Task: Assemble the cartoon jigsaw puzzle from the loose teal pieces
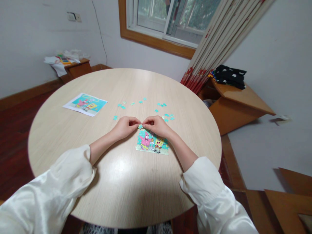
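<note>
Head camera, from the left: papers (52, 60) lie on a low wooden stand (79, 69) beyond your round table (122, 185). On the tabletop, a printed picture sheet (85, 104) lies flat, showing cartoon figures on turquoise. Next come scattered loose pieces (115, 117), well apart from the sheet. Your left hand (125, 126) is closed, thumb and forefinger pinching a small turquoise puzzle piece (140, 127). That piece is at the far left corner of the partly assembled puzzle (145, 143); you cannot tell from here whether it is joined. Your right hand (158, 126) pinches the same piece from its other side, fingertips nearly meeting your left ones, and it covers part of the puzzle's far edge. Just beyond that hand lie more turquoise pieces (172, 117). Farther right, a curtain (214, 42) hangs beside a wooden cabinet (241, 104) topped with black cloth (229, 76).
</note>
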`<state>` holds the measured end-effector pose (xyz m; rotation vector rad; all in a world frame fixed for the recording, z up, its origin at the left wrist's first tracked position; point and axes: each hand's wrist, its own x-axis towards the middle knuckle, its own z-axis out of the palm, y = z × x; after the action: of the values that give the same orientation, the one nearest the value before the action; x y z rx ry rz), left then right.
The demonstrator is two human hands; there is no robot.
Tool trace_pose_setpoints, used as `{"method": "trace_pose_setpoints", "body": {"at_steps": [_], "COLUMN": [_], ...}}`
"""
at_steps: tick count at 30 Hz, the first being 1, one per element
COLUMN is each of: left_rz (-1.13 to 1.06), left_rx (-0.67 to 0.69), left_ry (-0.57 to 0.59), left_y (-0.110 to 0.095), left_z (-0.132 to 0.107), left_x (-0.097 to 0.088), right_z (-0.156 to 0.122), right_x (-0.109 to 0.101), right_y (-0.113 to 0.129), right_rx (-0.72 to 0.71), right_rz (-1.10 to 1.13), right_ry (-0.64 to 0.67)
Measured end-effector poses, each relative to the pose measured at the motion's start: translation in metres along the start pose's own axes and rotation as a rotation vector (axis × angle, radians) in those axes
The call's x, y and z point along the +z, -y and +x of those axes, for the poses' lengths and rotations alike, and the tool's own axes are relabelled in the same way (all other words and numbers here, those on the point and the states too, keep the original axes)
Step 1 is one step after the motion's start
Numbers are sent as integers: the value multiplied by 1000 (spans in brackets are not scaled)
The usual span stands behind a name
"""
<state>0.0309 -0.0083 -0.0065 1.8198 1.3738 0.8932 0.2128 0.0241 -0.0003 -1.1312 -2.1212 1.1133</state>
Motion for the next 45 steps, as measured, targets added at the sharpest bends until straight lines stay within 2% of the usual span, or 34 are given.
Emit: {"method": "trace_pose_setpoints", "body": {"at_steps": [12,30,34,45], "left_rz": [-19,66,89,186], "left_rx": [16,16,67,182], "left_ry": [-15,-17,17,-7], "left_y": [8,8,8,10], "left_z": [1,-1,-1,-3], "left_x": [5,8,7,8], "right_z": [0,-3,-2,-1], "right_x": [0,-2,-1,-2], "right_y": [-3,4,2,3], "right_rx": [9,40,34,38], "right_rz": [-64,-137,-119,-50], "right_ry": [24,50,52,85]}}
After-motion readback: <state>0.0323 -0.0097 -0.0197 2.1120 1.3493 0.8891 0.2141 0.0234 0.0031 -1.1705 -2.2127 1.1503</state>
